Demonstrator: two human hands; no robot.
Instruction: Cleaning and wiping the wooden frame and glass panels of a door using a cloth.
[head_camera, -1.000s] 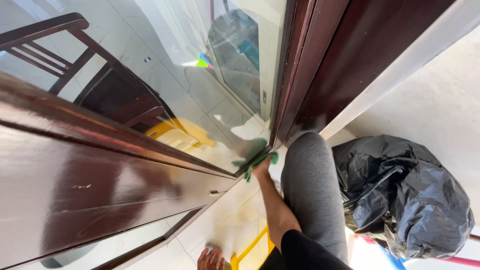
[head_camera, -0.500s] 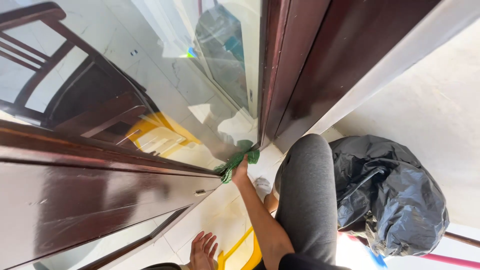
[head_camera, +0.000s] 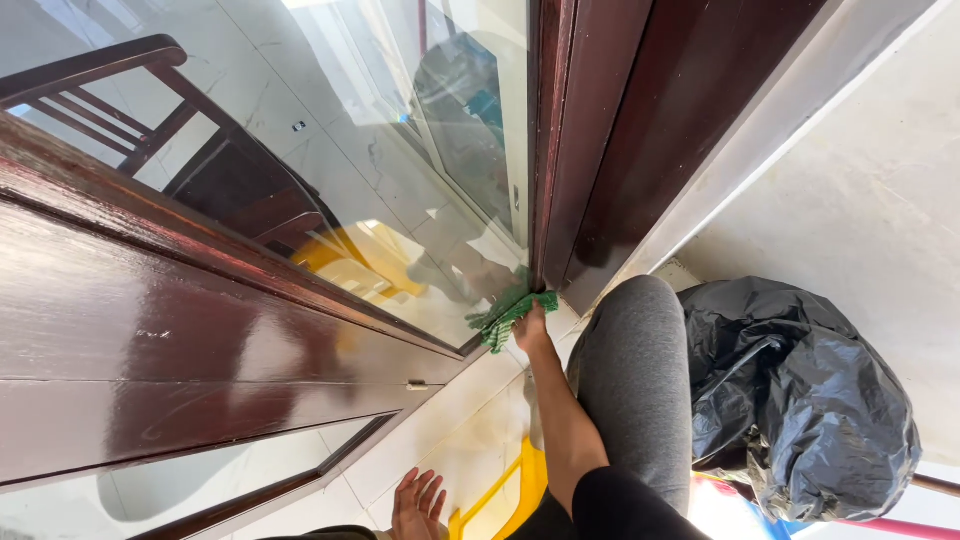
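- The right hand presses a green cloth against the bottom corner of the glass pane, right where the pane meets the dark wooden door frame.
- Its grip is closed on the cloth: fingers bunch it against the glass, though the fingertips are hidden under the folds.
- The cloth looks soft, light and limp, crumpled rather than flat. It should fold to any shape and slide easily on smooth glass; a bunched handful in the palm, as here, seems the surest hold, since a loose corner would flop.
- The left hand is low in view, fingers spread and apart, holding nothing, resting near the tiled floor.
- A grey-clad knee is raised just beside the right forearm.
- A bulging black bag sits right of the knee, touching or nearly touching it.
- Something yellow lies on the floor between the hands; I cannot tell what it is.
- A wooden chair shows through the glass.
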